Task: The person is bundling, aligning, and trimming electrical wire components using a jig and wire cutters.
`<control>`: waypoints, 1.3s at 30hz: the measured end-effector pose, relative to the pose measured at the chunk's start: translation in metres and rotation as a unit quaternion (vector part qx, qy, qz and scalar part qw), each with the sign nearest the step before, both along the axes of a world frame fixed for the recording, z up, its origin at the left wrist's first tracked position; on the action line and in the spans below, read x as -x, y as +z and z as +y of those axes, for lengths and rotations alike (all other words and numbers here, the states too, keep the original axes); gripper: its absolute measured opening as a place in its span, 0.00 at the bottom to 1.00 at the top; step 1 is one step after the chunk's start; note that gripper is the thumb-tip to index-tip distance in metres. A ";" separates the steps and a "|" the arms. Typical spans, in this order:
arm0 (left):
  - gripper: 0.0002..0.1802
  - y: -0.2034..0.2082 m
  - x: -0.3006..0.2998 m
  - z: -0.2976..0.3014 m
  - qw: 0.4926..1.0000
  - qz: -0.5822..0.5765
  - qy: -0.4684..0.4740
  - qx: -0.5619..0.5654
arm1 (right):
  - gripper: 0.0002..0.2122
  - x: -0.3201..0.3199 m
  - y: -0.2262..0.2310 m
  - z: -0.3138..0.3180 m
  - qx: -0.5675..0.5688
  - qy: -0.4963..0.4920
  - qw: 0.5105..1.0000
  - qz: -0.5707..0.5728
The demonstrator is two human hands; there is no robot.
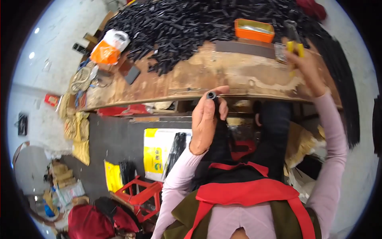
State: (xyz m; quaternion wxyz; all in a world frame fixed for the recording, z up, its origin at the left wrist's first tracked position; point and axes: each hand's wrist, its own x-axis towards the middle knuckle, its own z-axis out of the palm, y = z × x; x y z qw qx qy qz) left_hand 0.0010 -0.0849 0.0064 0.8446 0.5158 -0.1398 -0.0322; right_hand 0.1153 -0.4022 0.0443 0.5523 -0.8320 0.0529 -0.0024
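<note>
My left hand (pixel 204 121) is closed around a black tube (pixel 211 95) just off the table's front edge. Its round, hollow end points up past my thumb and forefinger. Over the right part of the table, my right hand (pixel 309 71) grips yellow-handled pliers (pixel 295 48), slightly blurred, with their dark jaws pointing away from me. Close to the pliers are a small clear package (pixel 280 53) and a flat grey-brown strip (pixel 244 49). An orange open container (pixel 254 30) stands behind the strip.
A large heap of small black pieces (pixel 179 32) covers the back of the wooden table (pixel 191 75). Long black strips (pixel 345 87) hang over its right side. An orange-white bag (pixel 106 51) lies at the left. A red stool (pixel 139 195) and yellow-white sack (pixel 154 153) are below.
</note>
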 end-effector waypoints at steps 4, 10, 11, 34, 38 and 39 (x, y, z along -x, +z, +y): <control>0.30 0.014 0.019 -0.019 0.993 -0.047 0.029 -0.105 | 0.08 0.096 -0.004 0.082 -0.407 0.125 0.900 0.093; 0.24 0.031 0.043 -0.025 0.979 -0.103 -0.060 -0.163 | 0.08 0.153 -0.005 0.112 -0.487 0.129 0.860 0.085; 0.24 0.032 0.045 -0.026 0.979 -0.105 -0.059 -0.164 | 0.08 0.157 -0.005 0.114 -0.501 0.151 0.848 0.083; 0.25 0.035 0.045 -0.039 0.982 -0.083 -0.066 -0.157 | 0.08 0.158 -0.001 0.112 -0.556 0.144 0.810 0.119; 0.25 0.037 0.045 -0.038 0.983 -0.074 -0.073 -0.152 | 0.08 0.161 -0.001 0.116 -0.546 0.122 0.823 0.098; 0.26 0.037 0.045 -0.038 0.983 -0.078 -0.076 -0.150 | 0.08 0.162 -0.001 0.116 -0.537 0.121 0.830 0.089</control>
